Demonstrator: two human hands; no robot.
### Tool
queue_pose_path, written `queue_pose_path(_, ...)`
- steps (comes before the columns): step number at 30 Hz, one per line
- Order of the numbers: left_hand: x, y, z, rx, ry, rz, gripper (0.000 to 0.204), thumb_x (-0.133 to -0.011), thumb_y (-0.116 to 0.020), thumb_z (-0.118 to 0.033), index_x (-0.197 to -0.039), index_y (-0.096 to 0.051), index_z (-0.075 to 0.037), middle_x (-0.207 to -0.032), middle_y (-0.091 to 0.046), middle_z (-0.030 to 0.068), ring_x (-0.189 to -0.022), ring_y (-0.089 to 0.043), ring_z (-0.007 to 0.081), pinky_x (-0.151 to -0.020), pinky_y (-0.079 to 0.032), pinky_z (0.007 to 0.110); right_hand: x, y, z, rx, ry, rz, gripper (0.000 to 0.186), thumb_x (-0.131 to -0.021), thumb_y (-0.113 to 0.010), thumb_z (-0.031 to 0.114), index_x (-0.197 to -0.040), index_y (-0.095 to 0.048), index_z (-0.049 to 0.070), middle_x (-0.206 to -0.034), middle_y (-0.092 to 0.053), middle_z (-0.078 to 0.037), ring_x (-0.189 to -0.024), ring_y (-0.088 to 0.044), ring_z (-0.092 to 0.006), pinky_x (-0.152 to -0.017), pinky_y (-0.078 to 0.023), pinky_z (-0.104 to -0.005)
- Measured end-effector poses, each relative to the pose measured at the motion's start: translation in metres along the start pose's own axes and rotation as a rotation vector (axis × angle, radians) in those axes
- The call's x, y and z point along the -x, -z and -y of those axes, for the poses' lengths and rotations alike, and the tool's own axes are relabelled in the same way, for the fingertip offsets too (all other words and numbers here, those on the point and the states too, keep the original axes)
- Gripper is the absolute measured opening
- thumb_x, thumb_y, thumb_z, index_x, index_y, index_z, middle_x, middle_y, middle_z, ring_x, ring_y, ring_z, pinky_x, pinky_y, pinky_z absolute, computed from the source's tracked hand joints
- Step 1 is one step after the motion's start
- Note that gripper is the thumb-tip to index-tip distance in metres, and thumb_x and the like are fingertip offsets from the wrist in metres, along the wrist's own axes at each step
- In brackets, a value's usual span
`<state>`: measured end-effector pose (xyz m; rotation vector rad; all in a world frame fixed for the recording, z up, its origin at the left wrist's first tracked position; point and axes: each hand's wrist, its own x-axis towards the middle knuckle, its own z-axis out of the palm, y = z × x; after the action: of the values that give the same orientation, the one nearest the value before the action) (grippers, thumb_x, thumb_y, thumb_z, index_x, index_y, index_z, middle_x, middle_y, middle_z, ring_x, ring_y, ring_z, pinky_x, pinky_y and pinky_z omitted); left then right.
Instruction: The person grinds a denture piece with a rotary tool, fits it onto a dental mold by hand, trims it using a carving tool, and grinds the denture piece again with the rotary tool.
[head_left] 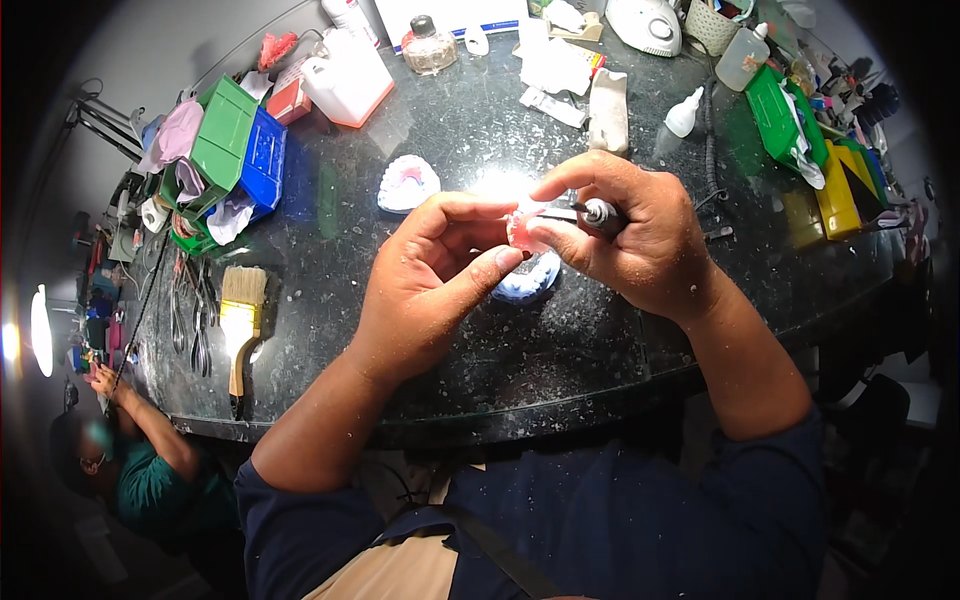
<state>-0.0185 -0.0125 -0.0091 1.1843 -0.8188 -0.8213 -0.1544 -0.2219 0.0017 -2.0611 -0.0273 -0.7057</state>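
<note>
My left hand (418, 275) pinches a pink denture (523, 232) between thumb and fingers, above the middle of the dark bench. In my right hand (648, 228) is a rotary handpiece (600, 212), its thin end directed at the denture; my right thumb lies against the pink piece. Whether the tip touches it I cannot tell. Just below the hands a bluish-white dental cast (527, 280) sits on the bench, partly hidden. A second white cast (408, 183), with pink inside its arch, lies beyond my left hand. Pale dust speckles my hands.
Left, a flat brush (240, 315) lies beside metal hand tools (198, 320) and stacked green and blue bins (225, 150). A jug (345, 80) and glass jar (428, 48) stand at the back. Right are a dropper bottle (684, 113) and yellow bin (848, 195). Another person (150, 470) sits left.
</note>
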Motion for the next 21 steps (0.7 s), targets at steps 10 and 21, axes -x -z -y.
queue_pose_path(10,0.0,0.0,-0.005,0.04,0.045,0.013,0.034,-0.109,-0.075,-0.003,-0.142,-0.068,0.001,-0.131,-0.078,0.0102,-0.124,-0.073,0.0172,-0.111,-0.057,0.036,-0.001,-0.002,-0.004,-0.034,0.124,-0.011,0.018,-0.097,-0.091,0.011,-0.109,-0.078,0.004,-0.092,-0.081,-0.009,-0.076,-0.074,-0.0102,-0.067,-0.058,-0.0285)
queue_pose_path(21,0.001,0.003,0.004,0.032,-0.051,0.007,0.026,-0.108,-0.077,-0.001,-0.133,-0.069,0.001,-0.132,-0.076,0.0092,-0.124,-0.073,0.0171,-0.111,-0.058,0.036,0.0,-0.001,0.004,-0.057,0.093,0.001,0.019,-0.097,-0.088,0.008,-0.112,-0.078,0.003,-0.099,-0.082,-0.008,-0.08,-0.076,-0.0104,-0.07,-0.059,-0.0276)
